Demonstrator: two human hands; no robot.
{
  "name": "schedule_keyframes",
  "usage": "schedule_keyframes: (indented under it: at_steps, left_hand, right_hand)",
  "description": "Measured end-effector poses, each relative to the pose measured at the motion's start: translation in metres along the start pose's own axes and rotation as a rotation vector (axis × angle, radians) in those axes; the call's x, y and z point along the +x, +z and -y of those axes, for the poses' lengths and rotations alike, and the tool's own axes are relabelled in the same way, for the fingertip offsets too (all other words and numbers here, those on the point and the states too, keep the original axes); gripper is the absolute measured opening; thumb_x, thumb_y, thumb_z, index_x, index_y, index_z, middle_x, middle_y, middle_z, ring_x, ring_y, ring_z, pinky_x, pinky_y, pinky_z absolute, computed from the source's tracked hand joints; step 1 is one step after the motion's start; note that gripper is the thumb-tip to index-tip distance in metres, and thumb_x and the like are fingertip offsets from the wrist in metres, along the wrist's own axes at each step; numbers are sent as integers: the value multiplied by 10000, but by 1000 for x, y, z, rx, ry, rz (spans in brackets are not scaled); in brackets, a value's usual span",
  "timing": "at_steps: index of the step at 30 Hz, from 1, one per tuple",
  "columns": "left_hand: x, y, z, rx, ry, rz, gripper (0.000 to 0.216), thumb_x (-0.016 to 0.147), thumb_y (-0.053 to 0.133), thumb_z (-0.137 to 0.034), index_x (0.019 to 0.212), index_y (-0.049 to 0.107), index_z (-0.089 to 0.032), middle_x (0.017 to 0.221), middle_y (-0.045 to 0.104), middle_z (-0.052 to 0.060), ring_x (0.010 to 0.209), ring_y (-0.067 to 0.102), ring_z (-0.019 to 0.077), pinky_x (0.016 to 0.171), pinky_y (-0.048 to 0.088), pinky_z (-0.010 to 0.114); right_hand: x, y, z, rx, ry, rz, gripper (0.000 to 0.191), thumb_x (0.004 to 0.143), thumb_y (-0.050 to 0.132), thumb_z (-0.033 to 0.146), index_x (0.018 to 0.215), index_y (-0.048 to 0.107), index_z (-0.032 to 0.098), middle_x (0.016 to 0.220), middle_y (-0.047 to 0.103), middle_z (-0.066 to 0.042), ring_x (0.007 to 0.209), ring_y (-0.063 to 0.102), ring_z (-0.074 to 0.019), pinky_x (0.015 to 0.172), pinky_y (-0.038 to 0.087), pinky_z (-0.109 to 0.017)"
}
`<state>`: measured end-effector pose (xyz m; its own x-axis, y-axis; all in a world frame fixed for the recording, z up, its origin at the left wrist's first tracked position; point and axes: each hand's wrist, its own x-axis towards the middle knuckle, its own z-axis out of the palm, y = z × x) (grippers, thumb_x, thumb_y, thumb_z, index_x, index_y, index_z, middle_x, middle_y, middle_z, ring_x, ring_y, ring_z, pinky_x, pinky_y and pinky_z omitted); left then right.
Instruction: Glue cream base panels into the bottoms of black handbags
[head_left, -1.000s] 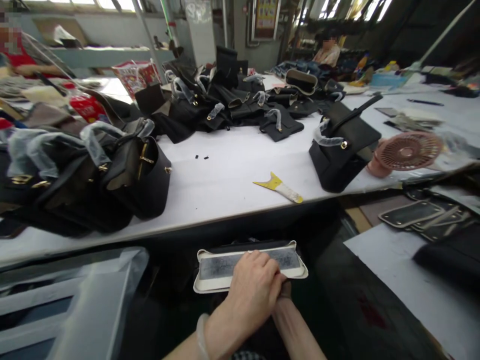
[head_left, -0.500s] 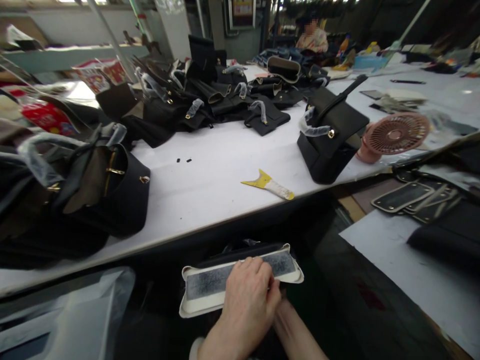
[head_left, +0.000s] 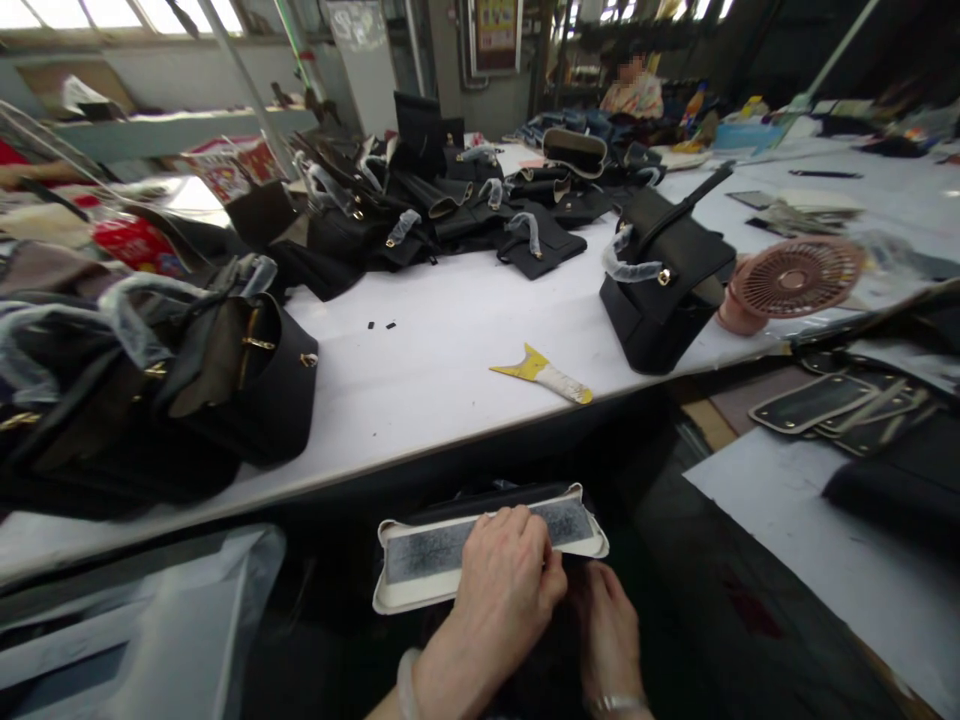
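Observation:
A black handbag lies bottom-up over my lap, below the table's front edge; its base [head_left: 427, 552] shows a speckled grey panel inside a raised cream rim. My left hand [head_left: 506, 565] lies across the middle of this base, its fingers bent over and closed on the rim on the near side. Just right of it, my right hand [head_left: 611, 625] is against the bag's dark near side. Its fingers are curled together, and what they pinch is hidden. The rest of the bag is lost in shadow.
On the white table [head_left: 420, 390] lie a yellow fork-ended tool [head_left: 544, 374] and two small black pieces. A black handbag [head_left: 664, 275] and pink fan [head_left: 795, 278] stand right; more handbags [head_left: 262, 380] stand left. A person [head_left: 634, 90] is at the back.
My right hand has come out from beneath the left and moved to the right, so more of it shows. The left hand stays on the base. The view has tilted up slightly.

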<state>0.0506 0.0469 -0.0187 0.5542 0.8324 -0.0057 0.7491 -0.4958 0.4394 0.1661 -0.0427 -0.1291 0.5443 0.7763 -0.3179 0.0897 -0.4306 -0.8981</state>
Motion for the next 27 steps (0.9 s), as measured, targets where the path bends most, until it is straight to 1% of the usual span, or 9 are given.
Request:
schedule_keyframes:
  at_steps: [2,4,6,7,9,11,16,21,27]
  left_hand:
    - [0,0,0,1,15,-3,92,865,540,-188,777,554,-212,822,624,8,789,570,204,704,378,352]
    - [-1,0,0,12,22,-14,95,868,536,-185,778,556,-209,821,627,12,786,573,205,693,378,348]
    - [-1,1,0,25,24,-27,98,871,531,-181,781,559,-207,819,630,15,793,579,207,700,381,346]
    - [-1,1,1,28,25,-29,98,873,533,-183,781,561,-206,818,631,17,796,582,208,704,383,345]
    - [0,2,1,29,28,-23,98,878,539,-193,783,562,-205,820,634,20,802,585,212,710,391,345]
    - [0,2,1,26,32,-12,99,881,547,-204,783,560,-206,822,634,22,805,586,219,714,402,351]
    - [-6,-4,6,-57,38,21,11,877,566,-193,880,561,-202,861,627,24,816,574,224,744,432,365]
    - [-22,-9,14,-160,101,93,128,894,526,-106,937,571,-218,977,618,14,904,540,218,808,426,365]
    - [-32,-9,22,-110,93,-51,130,915,519,-112,847,581,-204,906,601,32,866,516,232,776,382,387]
  right_hand:
    - [-20,-20,1,-89,-124,-117,412,977,454,477,1205,621,177,1209,652,-125,1112,623,-315,925,533,-471]
    - [-36,-33,7,-237,-471,-193,366,969,499,317,1320,571,240,1344,591,-78,1225,565,-297,1014,485,-450]
    - [-44,-35,15,-410,-840,-202,521,945,488,153,1452,446,266,1427,526,-60,1282,522,-278,1042,463,-434]
    - [-44,-32,19,-487,-960,-198,594,927,487,107,1494,383,249,1446,505,-73,1298,507,-282,1040,463,-433]
    - [-40,-23,24,-620,-1080,-216,662,907,495,79,1531,305,191,1452,493,-115,1315,485,-305,1021,472,-443]
    - [-34,-14,27,-699,-1104,-261,669,906,492,77,1536,284,154,1428,509,-152,1308,488,-325,1003,477,-469]
    - [-33,-3,30,-746,-1074,-325,670,914,476,61,1543,264,157,1374,535,-189,1298,489,-337,1004,458,-512]
    - [-40,6,31,-754,-1086,-344,674,918,506,85,1541,251,116,1332,536,-222,1293,474,-361,984,459,-529]
    - [-41,18,34,-696,-1097,-419,577,956,498,135,1506,333,83,1318,541,-234,1270,494,-368,929,499,-509]
